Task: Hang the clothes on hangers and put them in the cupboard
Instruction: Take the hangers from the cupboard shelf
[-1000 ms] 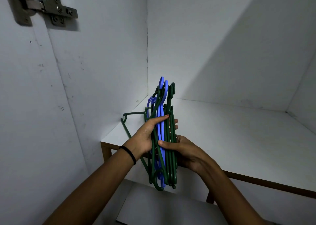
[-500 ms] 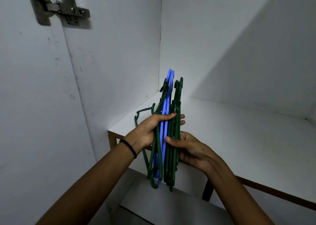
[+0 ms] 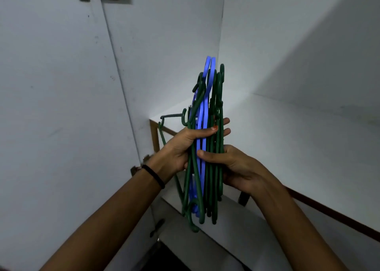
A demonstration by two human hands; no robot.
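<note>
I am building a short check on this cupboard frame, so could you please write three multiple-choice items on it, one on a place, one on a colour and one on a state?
1. Where is the bundle of hangers?
A. Lying flat on the shelf
B. Held upright in front of the white shelf
C. Hanging on a rail

2. What colours are the hangers?
A. Red and white
B. All black
C. Dark green and blue

3. How is the bundle held?
A. By both hands
B. By the right hand alone
C. By neither hand

Answers: 1 B, the bundle stands on end in the hands before the shelf edge. 2 C, green bars surround blue ones. 3 A, the left hand and right hand both grip it.
</note>
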